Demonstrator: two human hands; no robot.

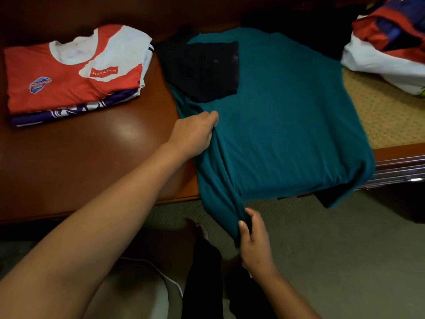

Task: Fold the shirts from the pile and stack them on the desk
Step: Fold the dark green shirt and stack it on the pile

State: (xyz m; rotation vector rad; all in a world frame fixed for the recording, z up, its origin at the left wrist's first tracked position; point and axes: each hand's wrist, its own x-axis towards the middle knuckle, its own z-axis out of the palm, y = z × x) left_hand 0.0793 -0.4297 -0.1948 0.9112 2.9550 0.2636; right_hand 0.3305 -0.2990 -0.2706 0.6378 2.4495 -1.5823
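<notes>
- a dark reddish-brown wooden desk (96, 162) with a glossy top and a rounded front edge carries the clothes.
- at its far left lies a stack of folded shirts (76, 74), a red and white one on top, a purple and white one under it.
- a teal shirt (287, 125) with a dark pocket lies spread over the desk's right end, its near hem hanging past the edge.
- the pile of unfolded shirts (388, 42) sits far right, perhaps on a woven mat (386, 111).
- carpeted floor (333, 261) lies below.
</notes>
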